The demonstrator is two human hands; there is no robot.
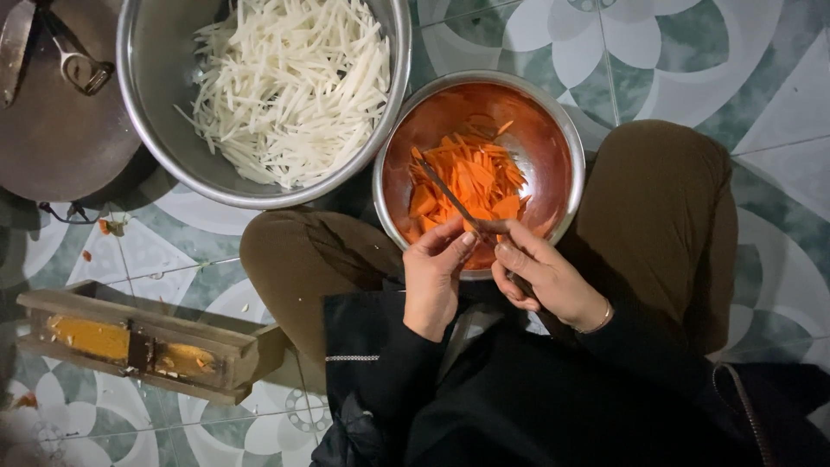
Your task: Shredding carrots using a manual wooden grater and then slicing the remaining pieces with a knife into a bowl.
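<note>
At the far left a dark round lid (pixel 52 112) lay on the tiled floor (pixel 761 86), with a metal peeler (pixel 79 67) resting on top of it. Below it, near the person's knee, stood a wooden slicer (pixel 138 343) stained orange along its middle. Next came a large steel bowl (pixel 147 130) heaped with pale vegetable strips (pixel 290 86), touching the rim of a smaller steel bowl (pixel 566 130) to its right. That smaller bowl sat between the person's folded legs and held thin carrot slices (pixel 471 177) piled towards its near side.

Over the near rim of the small bowl the left hand (pixel 432 272) was closed, its thumb and fingers pinching a small carrot piece (pixel 471 227), mostly hidden by the fingertips. Just beside it the right hand (pixel 540 277), with a thin bangle at the wrist, was clenched around the handle of a knife (pixel 445 190), whose narrow blade slanted up and to the left across the carrot slices. The two hands nearly touched at the fingertips.
</note>
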